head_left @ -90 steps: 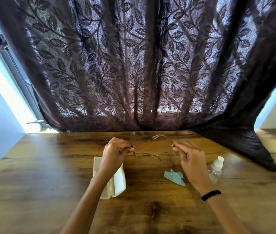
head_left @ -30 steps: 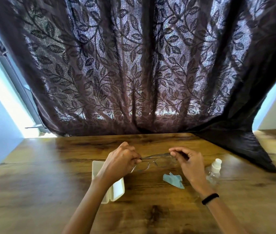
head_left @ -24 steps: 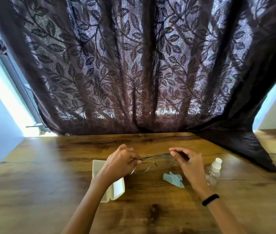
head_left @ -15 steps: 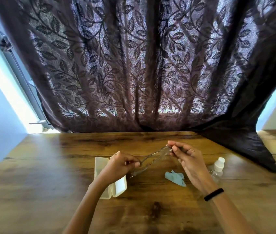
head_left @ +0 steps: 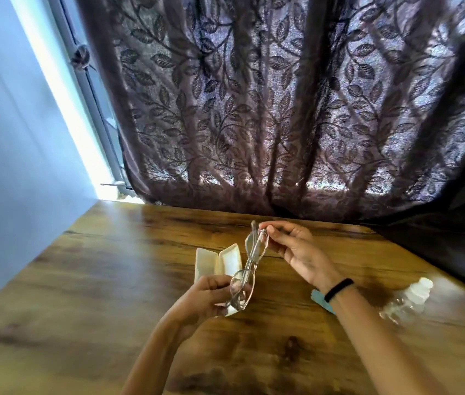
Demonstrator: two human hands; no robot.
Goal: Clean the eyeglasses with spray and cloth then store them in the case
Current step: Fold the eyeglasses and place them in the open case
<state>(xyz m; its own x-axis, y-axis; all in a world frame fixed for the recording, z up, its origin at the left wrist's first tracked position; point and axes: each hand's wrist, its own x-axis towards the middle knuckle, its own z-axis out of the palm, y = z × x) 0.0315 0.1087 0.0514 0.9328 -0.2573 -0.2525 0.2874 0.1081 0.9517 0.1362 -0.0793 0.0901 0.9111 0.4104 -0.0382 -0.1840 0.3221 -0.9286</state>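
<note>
The thin-framed eyeglasses [head_left: 247,269], temples folded, hang in the air above the open white case [head_left: 216,262], turned almost end-on to me. My left hand [head_left: 207,297] grips the near lens end. My right hand [head_left: 297,252] pinches the far end between thumb and fingertips. The case lies on the wooden table [head_left: 111,280], partly hidden by my left hand. A blue cloth [head_left: 319,299] shows just behind my right wrist. The clear spray bottle [head_left: 408,302] with a white cap lies on the table at the right.
A dark leaf-patterned curtain [head_left: 282,109] hangs along the table's far edge and drapes onto it at the right [head_left: 439,246]. A pale wall [head_left: 12,166] borders the left side.
The temples were folded in, and the glasses swung from lying crosswise between my hands to pointing away from me, over the case. The camera view shifted left.
</note>
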